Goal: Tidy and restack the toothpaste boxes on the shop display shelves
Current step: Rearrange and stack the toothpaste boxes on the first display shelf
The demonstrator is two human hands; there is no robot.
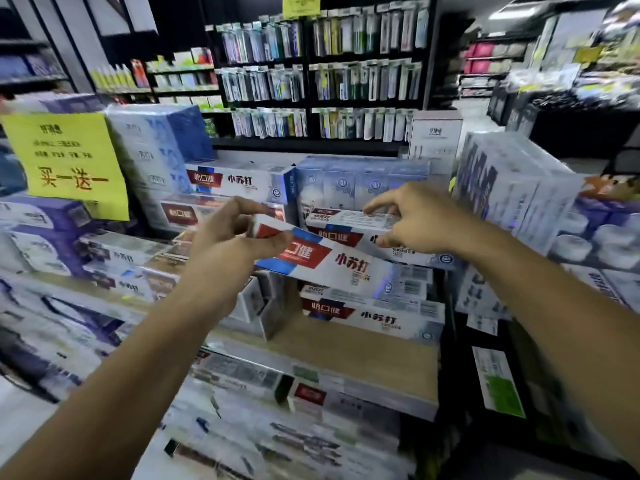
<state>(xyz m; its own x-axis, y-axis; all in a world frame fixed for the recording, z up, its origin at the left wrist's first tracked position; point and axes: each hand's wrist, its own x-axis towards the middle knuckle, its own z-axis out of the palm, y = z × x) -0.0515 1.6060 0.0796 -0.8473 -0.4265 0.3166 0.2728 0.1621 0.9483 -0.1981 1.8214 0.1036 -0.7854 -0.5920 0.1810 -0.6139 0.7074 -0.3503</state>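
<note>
Pinching the left end of a tilted toothpaste box point(346, 271) between curled fingers and thumb of the left hand point(235, 240), above the wooden shelf point(363, 351), while clamping a second box point(346, 220) just behind with the right hand point(419, 220), thumb in front.

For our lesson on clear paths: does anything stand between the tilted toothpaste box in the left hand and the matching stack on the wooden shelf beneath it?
Nothing visible does. The tilted box in the left hand hangs just over the stack; the right hand grips a second box above it.
</note>
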